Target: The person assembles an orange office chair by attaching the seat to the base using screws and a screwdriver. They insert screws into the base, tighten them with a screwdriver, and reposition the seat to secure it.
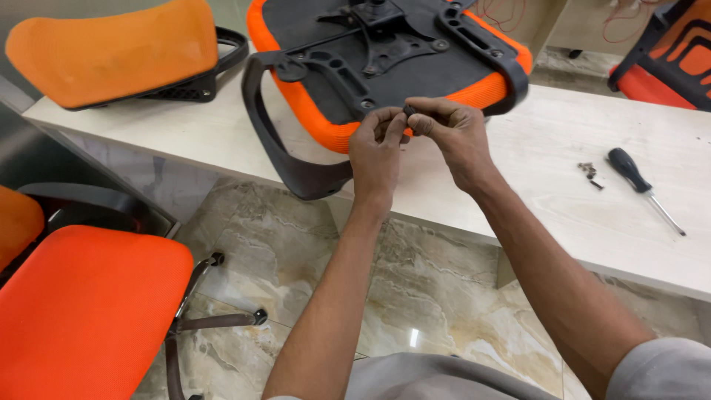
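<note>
Orange upturned chair seat [337, 133] on pale table [548, 155], black armrest [281, 148] overhanging edge; left hand [374, 152] and right hand [455, 137] meet just in front of it, over floor gap; small dark part [408, 111], likely screw or bolt, pinched between fingertips of both hands, fingers closed narrow on it; risk: part tiny, grip only at tips, slip would drop it to marble floor [296, 244]; spare screws [589, 172] and screwdriver [629, 170] lie well apart, right.
</note>
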